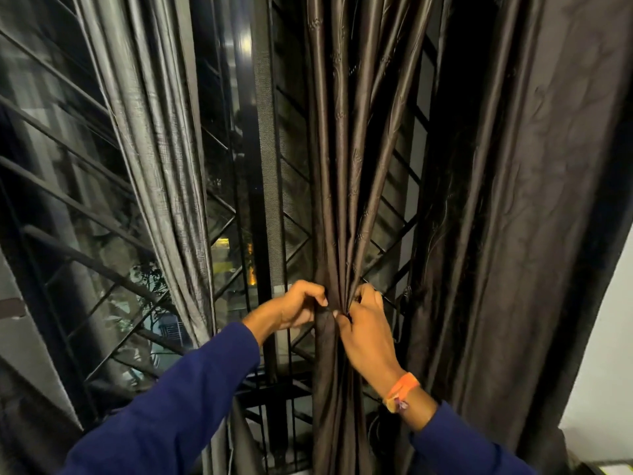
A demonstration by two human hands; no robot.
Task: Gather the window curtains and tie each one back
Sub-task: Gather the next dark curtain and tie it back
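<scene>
Curtain in hand: the dark brown curtain (342,200) hangs at centre frame, its folds drawn to a narrow waist just below the middle.
Left hand: your left hand (298,305) sits on the left of that waist, fingers curled in and pinching what looks like a thin dark tie against the cloth.
Right hand: your right hand (364,323) grips the bunch from the right, thumb and fingers nipping the same spot.
Other curtains: a grey curtain (161,166) hangs gathered at left of frame; a wide dark panel (531,234) at right hangs loose.
Behind: the window grille (85,207) stands close behind the cloth.
Risk: ease either pinch before the knot is snug and the slippery folds likely spill out; the tie could also snag the grille.
Remaining: the right panel looks untied.
</scene>
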